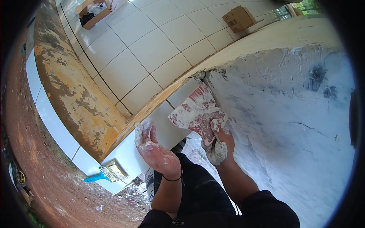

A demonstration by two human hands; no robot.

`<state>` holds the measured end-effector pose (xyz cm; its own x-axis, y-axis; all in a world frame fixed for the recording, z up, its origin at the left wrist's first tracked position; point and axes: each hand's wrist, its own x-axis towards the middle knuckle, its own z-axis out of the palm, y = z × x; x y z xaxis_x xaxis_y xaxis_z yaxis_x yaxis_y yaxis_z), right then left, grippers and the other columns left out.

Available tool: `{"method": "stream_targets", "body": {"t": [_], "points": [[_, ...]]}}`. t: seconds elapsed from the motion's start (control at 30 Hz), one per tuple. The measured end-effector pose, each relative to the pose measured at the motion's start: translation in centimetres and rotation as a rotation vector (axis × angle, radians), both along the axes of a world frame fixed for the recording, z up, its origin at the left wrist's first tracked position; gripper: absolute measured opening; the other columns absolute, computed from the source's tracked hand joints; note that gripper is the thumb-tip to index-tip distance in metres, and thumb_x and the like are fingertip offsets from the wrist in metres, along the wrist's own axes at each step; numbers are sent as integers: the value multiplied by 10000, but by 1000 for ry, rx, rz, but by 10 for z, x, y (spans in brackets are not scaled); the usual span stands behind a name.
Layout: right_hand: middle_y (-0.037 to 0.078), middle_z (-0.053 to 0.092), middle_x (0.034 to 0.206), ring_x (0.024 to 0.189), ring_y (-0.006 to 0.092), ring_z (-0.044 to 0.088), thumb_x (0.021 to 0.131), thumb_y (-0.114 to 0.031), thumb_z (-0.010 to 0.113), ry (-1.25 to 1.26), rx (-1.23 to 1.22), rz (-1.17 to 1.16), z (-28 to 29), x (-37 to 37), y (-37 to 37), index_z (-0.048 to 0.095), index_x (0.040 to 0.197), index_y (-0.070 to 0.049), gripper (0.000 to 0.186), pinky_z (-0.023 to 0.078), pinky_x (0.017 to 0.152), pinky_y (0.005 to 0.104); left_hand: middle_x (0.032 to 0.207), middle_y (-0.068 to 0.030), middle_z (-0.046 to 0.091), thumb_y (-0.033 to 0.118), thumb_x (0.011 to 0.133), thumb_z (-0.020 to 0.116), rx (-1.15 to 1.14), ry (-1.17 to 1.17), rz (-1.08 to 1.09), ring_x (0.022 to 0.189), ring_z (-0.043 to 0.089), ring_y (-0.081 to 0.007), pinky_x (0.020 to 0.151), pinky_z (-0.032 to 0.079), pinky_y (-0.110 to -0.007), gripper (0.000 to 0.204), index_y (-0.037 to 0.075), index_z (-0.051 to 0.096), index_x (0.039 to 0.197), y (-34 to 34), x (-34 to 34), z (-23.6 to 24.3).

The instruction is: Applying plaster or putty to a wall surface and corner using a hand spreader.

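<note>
My right hand [225,147], smeared with white paste, grips a red plastic putty spreader [195,112]. Wet putty coats much of the spreader's blade, which reaches toward the corner where the white wall [289,114] meets the tiled ledge [157,123]. My left hand [159,155] is raised over the ledge, left of the spreader. Its fingers are extended and slightly curled, with putty on them and nothing held. A paintbrush [113,173] with a blue handle lies on the ledge to the left.
A low wall [76,95] with peeling yellow paint runs along the left. Beyond it, a tiled floor [152,45] carries an open carton [95,14] and a closed cardboard box [238,19]. A white bucket [149,182] stands by my legs; reddish soil [64,190] lies lower left.
</note>
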<state>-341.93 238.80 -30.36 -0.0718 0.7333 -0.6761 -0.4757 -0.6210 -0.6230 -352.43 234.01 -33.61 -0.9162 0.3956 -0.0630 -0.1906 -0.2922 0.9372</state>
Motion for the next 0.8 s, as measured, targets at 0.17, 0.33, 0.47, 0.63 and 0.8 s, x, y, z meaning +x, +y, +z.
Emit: {"method": "stream_targets", "body": {"t": [0.17, 0.33, 0.47, 0.63, 0.8], "points": [[110, 528, 1035, 893, 200, 574, 813, -139, 566, 44, 63, 27, -8, 4, 2, 383, 1161, 13, 421, 495, 738, 304, 965, -110, 497, 121, 854, 457, -160, -129, -175, 885, 500, -174, 827, 383, -294, 424, -71, 310, 1202, -2, 17, 18], [99, 518, 1054, 929, 189, 549, 812, -156, 580, 47, 90, 88, -3, 3, -4, 382, 1168, -5, 435, 471, 768, 305, 901, -75, 536, -8, 730, 627, -197, -391, -341, 809, 505, -111, 714, 392, -223, 443, -34, 370, 1090, 2, 32, 27], [83, 545, 992, 879, 173, 560, 798, -174, 607, 42, 87, 121, -2, 4, -9, 415, 1138, -16, 422, 463, 732, 277, 828, -64, 552, -16, 694, 666, -294, -398, -295, 758, 503, -98, 673, 388, -203, 464, -32, 380, 1060, 4, 35, 26], [64, 560, 904, 755, 136, 538, 807, -126, 570, -33, -43, 266, -13, 23, -14, 463, 1071, -3, 310, 424, 632, 264, 820, -92, 573, -72, 731, 567, -392, -289, -299, 725, 553, -105, 664, 437, -194, 582, -71, 285, 1240, 6, 31, 23], [93, 541, 895, 722, 153, 506, 738, -29, 555, -120, 60, 150, -10, 34, -31, 473, 1034, 19, 311, 386, 596, 264, 801, -102, 584, -91, 719, 556, -324, -330, -257, 719, 559, -108, 658, 444, -204, 615, -71, 265, 1261, 8, 28, 29]]}}
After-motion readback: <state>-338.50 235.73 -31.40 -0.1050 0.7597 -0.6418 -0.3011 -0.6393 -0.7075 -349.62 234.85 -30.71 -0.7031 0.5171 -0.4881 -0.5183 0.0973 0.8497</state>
